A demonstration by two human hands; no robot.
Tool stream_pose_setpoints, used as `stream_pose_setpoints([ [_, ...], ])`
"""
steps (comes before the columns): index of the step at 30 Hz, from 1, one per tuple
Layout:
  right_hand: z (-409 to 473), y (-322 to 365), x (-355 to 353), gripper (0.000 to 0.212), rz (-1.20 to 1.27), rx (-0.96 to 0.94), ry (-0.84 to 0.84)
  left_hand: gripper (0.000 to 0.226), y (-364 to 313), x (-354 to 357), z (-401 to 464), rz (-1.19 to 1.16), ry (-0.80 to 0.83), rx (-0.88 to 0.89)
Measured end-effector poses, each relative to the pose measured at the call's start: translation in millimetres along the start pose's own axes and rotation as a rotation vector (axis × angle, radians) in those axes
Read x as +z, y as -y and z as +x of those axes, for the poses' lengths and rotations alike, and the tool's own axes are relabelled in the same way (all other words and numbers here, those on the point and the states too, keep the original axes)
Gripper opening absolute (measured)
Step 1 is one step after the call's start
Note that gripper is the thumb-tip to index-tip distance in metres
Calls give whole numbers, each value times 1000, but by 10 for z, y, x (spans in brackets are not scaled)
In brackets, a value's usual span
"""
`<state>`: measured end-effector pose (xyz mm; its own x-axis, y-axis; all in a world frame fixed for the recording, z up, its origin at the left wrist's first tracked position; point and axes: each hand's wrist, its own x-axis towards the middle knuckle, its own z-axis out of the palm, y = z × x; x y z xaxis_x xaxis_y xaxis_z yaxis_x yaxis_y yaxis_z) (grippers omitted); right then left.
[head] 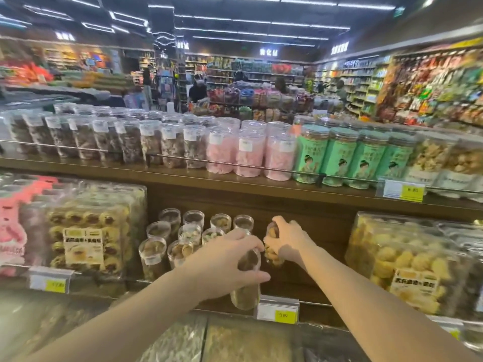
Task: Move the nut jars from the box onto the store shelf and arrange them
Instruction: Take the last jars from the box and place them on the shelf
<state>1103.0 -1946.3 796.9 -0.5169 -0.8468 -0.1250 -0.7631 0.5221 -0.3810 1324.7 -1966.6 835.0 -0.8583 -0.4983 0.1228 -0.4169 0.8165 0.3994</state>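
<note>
Both my hands reach into the middle shelf bay. My left hand (227, 262) grips a clear nut jar (245, 291) from above, at the front of the bay just behind the rail. My right hand (287, 241) holds a second clear jar (273, 253) of pale nuts, slightly further back and to the right. Several more clear nut jars (180, 239) stand in rows to the left of my hands on the same shelf. The box is out of view.
Clear boxes of pastries (86, 231) fill the left of the bay, and cookie boxes (407, 262) the right. The wooden top shelf (235, 184) carries pink, green and brown jars. A price tag (278, 309) hangs on the front rail. Display bins lie below.
</note>
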Motion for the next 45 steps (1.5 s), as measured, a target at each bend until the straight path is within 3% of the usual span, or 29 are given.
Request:
stream_pose_setpoints([
  [7,662,23,147,72,41,26,-25,54,59,34,108,6,-2,9],
  [15,826,-4,315,78,24,49,-4,53,73,112,113,7,13,5],
  [25,453,-158,124,60,48,-12,-63,52,18,190,280,21,36,9],
  [35,-239,-621,-40,61,-150,-21,-6,49,33,388,747,-19,66,-29],
  [45,-501,-908,-202,54,-161,-13,-24,49,228,705,1455,29,116,-60],
])
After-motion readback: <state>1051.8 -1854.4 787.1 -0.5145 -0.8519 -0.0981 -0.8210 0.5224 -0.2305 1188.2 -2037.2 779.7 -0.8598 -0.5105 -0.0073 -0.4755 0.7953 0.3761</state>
